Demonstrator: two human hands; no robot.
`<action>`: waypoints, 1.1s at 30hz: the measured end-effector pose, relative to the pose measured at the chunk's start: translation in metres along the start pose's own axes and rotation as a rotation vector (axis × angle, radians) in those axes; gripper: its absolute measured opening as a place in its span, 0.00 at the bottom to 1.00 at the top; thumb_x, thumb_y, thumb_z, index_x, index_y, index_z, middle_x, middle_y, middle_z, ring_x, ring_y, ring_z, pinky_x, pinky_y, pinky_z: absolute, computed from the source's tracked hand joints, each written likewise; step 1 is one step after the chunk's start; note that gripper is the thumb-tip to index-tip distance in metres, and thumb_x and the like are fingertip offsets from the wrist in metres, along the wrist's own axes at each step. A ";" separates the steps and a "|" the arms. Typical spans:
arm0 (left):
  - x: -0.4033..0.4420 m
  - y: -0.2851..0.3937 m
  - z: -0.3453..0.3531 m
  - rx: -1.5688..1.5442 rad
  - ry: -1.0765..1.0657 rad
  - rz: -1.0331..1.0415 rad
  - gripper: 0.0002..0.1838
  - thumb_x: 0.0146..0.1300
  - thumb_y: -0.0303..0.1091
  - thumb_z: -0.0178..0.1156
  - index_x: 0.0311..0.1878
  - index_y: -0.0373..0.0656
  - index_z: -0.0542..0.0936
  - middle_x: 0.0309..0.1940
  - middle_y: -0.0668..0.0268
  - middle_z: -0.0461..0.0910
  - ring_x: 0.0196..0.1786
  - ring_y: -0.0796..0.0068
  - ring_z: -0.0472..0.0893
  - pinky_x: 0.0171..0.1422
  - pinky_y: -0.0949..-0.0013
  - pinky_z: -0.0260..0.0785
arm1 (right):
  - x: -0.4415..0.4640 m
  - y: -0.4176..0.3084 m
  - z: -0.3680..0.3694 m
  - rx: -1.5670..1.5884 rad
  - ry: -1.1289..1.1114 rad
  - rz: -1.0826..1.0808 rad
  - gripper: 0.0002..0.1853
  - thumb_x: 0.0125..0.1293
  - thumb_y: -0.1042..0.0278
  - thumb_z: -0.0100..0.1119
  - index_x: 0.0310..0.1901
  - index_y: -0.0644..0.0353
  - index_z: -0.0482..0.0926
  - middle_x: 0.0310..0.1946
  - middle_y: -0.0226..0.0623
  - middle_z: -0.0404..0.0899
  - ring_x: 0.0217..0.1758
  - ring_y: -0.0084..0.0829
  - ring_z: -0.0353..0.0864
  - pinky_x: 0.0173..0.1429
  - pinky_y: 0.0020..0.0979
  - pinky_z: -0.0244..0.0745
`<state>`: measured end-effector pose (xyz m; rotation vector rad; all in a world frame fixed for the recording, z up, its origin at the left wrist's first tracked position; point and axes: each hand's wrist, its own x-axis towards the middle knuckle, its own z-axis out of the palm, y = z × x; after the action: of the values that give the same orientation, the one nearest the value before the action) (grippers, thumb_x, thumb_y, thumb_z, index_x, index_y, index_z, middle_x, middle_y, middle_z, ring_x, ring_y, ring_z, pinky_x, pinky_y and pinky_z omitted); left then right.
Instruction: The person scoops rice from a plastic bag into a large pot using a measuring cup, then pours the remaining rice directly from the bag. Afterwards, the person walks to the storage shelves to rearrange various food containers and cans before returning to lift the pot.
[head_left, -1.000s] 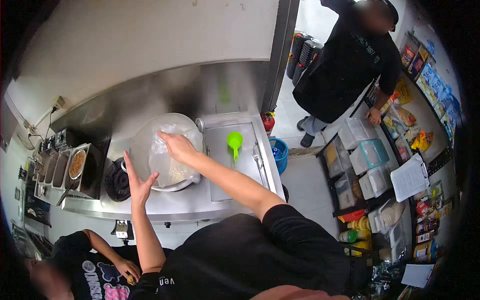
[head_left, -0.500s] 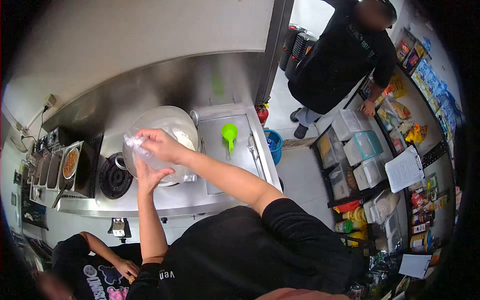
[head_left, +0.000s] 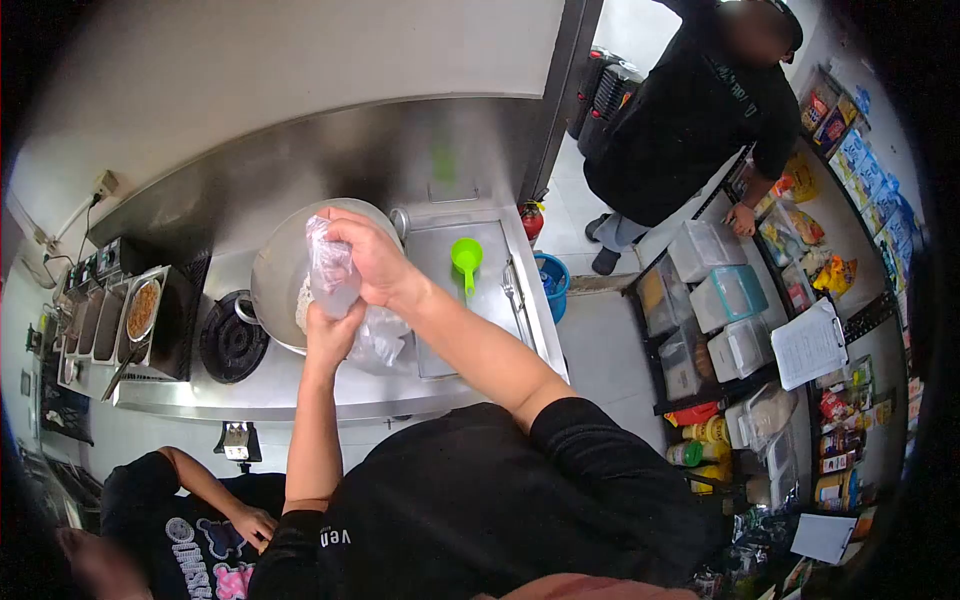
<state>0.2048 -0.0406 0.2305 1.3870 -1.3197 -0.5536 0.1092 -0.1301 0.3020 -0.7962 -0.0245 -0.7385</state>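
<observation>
Food pans (head_left: 103, 325): in a row at the left end of the steel counter (head_left: 180, 400), a brown filling in the nearest.
Co-worker's hand (head_left: 255, 527): off the counter's front edge, near its left end, against a dark printed shirt.
Burner (head_left: 232, 350): black and round, between pans and pot.
Large pot (head_left: 270, 265): mid-counter, reaching close to the back edge, something white inside.
Left hand (head_left: 333, 332): fingers closed around the lower end of the bag.
Plastic bag (head_left: 330, 262): clear, bunched upright between both hands, above the pot.
Right hand (head_left: 368, 262): fingers curled around the bag's upper part.
Loose clear plastic (head_left: 380, 338): below the right hand, at the pot's front right; whether it joins the bag, I cannot tell.
Green scoop (head_left: 465, 258): on the sunken panel (head_left: 450, 345), right of the pot.
Metal utensils (head_left: 512, 292): along the counter's right edge.
Blue bucket (head_left: 553, 285): on the floor, just beyond that edge.
</observation>
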 end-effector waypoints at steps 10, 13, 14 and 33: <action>-0.001 -0.006 -0.017 -0.524 -0.124 -0.173 0.21 0.61 0.33 0.58 0.57 0.34 0.72 0.49 0.57 0.79 0.50 0.68 0.78 0.58 0.67 0.67 | -0.023 -0.036 -0.042 -1.023 0.111 -0.275 0.12 0.63 0.82 0.44 0.48 0.64 0.71 0.37 0.32 0.76 0.42 0.21 0.74 0.50 0.24 0.70; 0.005 -0.018 -0.020 -0.960 0.007 -0.270 0.23 0.65 0.35 0.54 0.61 0.34 0.68 0.53 0.54 0.76 0.51 0.64 0.78 0.62 0.62 0.67 | -0.033 -0.014 -0.044 -1.211 0.239 -0.372 0.16 0.62 0.81 0.46 0.52 0.63 0.72 0.43 0.39 0.79 0.48 0.28 0.78 0.54 0.28 0.70; 0.007 -0.030 -0.022 -1.007 0.015 -0.185 0.24 0.68 0.40 0.49 0.62 0.34 0.65 0.55 0.52 0.74 0.55 0.60 0.77 0.64 0.56 0.66 | -0.038 -0.002 -0.040 -1.281 0.160 -0.403 0.17 0.61 0.81 0.47 0.53 0.63 0.72 0.45 0.41 0.79 0.50 0.32 0.78 0.56 0.30 0.70; 0.009 0.011 -0.013 -1.000 0.555 -0.242 0.33 0.63 0.58 0.53 0.58 0.38 0.69 0.48 0.59 0.74 0.48 0.65 0.76 0.49 0.62 0.71 | -0.129 0.066 -0.028 -1.171 -0.021 -0.127 0.47 0.61 0.46 0.59 0.71 0.61 0.45 0.70 0.49 0.47 0.70 0.50 0.56 0.65 0.42 0.64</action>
<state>0.2142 -0.0417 0.2472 0.7489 -0.3041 -0.7712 0.0455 -0.0410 0.2023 -1.9273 0.3734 -0.8439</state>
